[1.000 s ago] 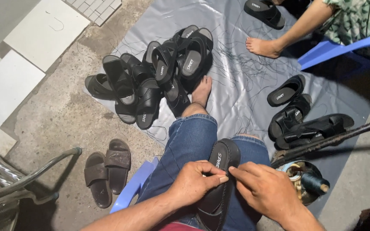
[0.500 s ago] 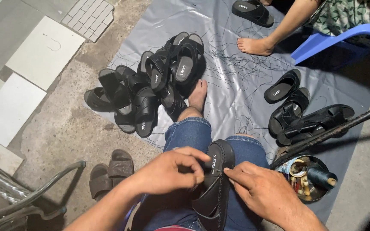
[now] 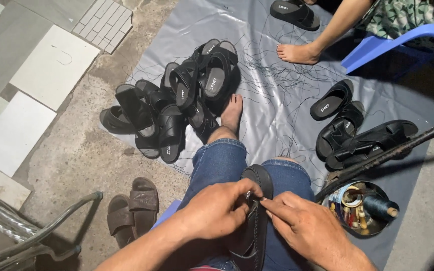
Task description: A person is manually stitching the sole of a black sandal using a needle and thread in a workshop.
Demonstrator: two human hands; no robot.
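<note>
A black sandal lies lengthwise on my lap, over my blue jeans. My left hand wraps its left side, fingers curled over the strap. My right hand pinches at the sandal's edge near the heel with thumb and forefinger; whether a needle or thread is in the pinch cannot be seen. My bare foot rests on a grey plastic sheet.
A pile of black sandals lies ahead left. Three more sandals lie at right. A round tin with thread spools sits beside my right knee. Brown sandals, a metal frame, another person's foot, a blue chair.
My left hand has shifted right and closed over the sandal's strap. The sandal has turned more edge-on, and my right hand now pinches its rim.
</note>
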